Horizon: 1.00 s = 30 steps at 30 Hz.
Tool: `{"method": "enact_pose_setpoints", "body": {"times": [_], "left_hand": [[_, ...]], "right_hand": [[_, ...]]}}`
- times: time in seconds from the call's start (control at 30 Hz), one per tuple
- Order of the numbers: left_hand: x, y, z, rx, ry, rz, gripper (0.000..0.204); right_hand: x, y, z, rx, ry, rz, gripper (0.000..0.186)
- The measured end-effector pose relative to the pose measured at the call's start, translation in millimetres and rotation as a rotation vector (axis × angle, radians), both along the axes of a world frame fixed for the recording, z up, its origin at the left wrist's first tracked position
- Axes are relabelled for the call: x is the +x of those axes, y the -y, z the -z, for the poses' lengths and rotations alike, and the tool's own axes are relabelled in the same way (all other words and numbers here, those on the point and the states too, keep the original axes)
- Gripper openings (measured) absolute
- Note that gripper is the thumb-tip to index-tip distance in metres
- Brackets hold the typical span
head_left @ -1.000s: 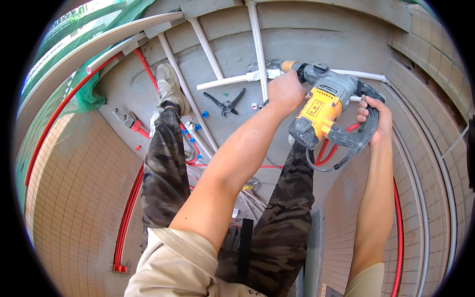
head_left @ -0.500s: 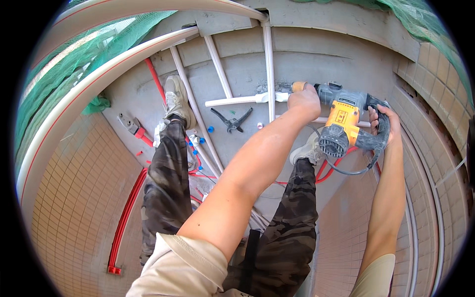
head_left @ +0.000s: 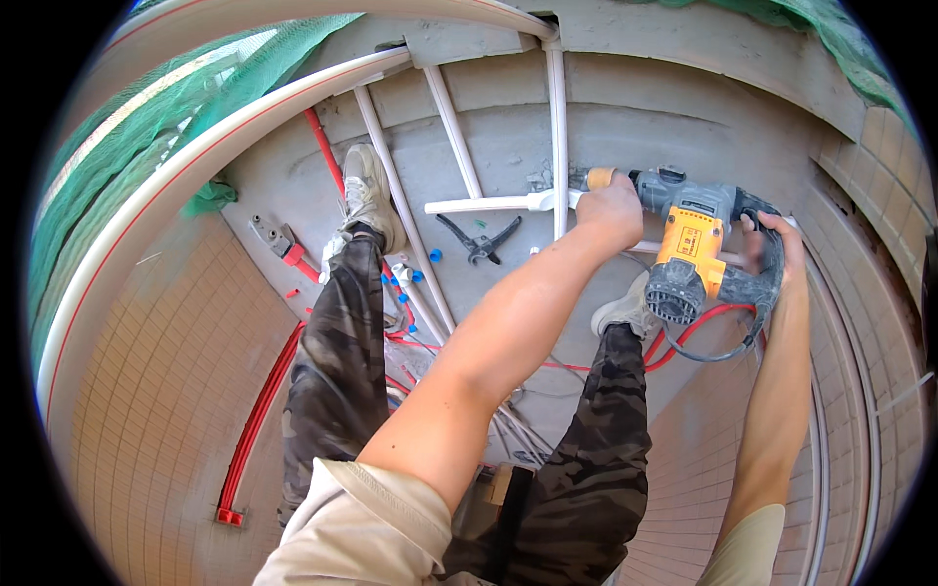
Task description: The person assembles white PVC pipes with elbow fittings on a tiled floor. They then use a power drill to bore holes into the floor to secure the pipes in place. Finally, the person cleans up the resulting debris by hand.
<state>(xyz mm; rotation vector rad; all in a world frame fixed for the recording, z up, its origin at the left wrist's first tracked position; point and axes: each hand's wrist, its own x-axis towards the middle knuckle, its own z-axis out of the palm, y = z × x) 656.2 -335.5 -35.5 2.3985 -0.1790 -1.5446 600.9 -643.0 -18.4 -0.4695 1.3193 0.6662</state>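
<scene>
A yellow and grey rotary hammer (head_left: 692, 239), coated in dust, lies across the right side with its front end pointing left. My left hand (head_left: 611, 212) is closed round its front part, beside a tan cylindrical piece (head_left: 599, 178). Any bit at the tip cannot be made out clearly. My right hand (head_left: 785, 244) is wrapped round the black rear handle (head_left: 770, 256), fingers curled around it. A grey power cord (head_left: 713, 355) loops below the tool. Just left of my left hand, a white pipe (head_left: 559, 146) stretches down from the wall ledge past a white cross-lying pipe (head_left: 479, 205).
Black-handled pliers (head_left: 481, 241) lie open on the grey floor. A pipe cutter (head_left: 274, 237) with red grips rests by the left tiled wall (head_left: 186, 352). Several blue caps and white fittings (head_left: 403, 276) lie near my left shoe (head_left: 369, 195). Large curved pipes (head_left: 225, 127) cross the upper left.
The whole view has shifted, so the floor, pipes and tool appear slightly farther right. Both hands keep their hold on the rotary hammer.
</scene>
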Motion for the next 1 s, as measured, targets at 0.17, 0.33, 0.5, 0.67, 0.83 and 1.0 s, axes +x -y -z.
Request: {"method": "enact_pose_setpoints", "body": {"times": [0.17, 0.33, 0.5, 0.67, 0.83, 1.0], "left_hand": [[-11.8, -3.1, -18.1, -0.045, 0.037, -0.060, 0.039], [-27.9, -8.8, -44.1, -0.128, 0.062, -0.026, 0.042], [-26.4, -21.2, -43.5, -0.138, 0.092, 0.068, 0.037], [-19.7, -43.8, -33.9, -0.086, 0.063, 0.174, 0.036], [-20.7, -37.7, -38.7, -0.085, 0.094, 0.142, 0.037], [-40.3, -11.7, -48.0, -0.059, 0.090, 0.145, 0.035]], "right_hand": [[-3.4, -12.8, -45.0, -0.164, 0.037, -0.079, 0.024], [-23.2, -41.2, -114.2, -0.342, 0.050, -0.095, 0.029], [-54.4, -65.1, -123.9, -0.349, 0.127, 0.032, 0.026], [-67.6, -94.5, -98.4, -0.224, 0.142, 0.167, 0.015], [-62.0, -79.6, -92.1, -0.219, 0.114, 0.131, 0.021], [-90.2, -54.9, -99.2, -0.270, 0.054, 0.105, 0.027]]}}
